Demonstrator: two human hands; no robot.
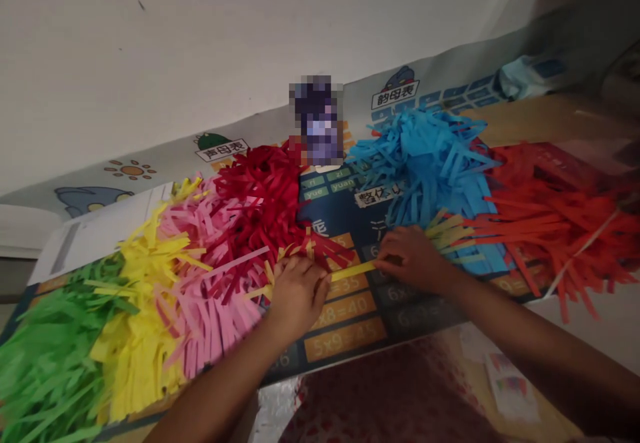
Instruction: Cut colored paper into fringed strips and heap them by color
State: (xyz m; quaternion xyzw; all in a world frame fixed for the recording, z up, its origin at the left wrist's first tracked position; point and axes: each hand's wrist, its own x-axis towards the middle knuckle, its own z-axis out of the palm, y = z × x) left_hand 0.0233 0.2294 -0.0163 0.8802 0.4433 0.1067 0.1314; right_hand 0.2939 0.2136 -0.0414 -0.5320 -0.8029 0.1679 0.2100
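A narrow yellow paper strip [353,271] stretches between my two hands, just above the printed desk mat. My left hand [300,289] is closed on its left end, with fringed yellow ends poking out around the fingers. Closed on the other end is my right hand [413,259], thumb and fingers pinched together. Yellow-green fringe [453,233] shows beyond the right hand. Dark red fringed paper [265,196] and pink fringed paper [225,323] lie beside my left hand. Blue fringed paper [425,156] is piled just past my right hand.
Yellow fringe [145,336] and green fringe [55,356] cover the mat's left side. Orange-red fringe [565,229] spreads at the right. A blurred-out phone-like object [319,123] stands at the back near the wall [200,43]. White sheets [95,233] lie at the left.
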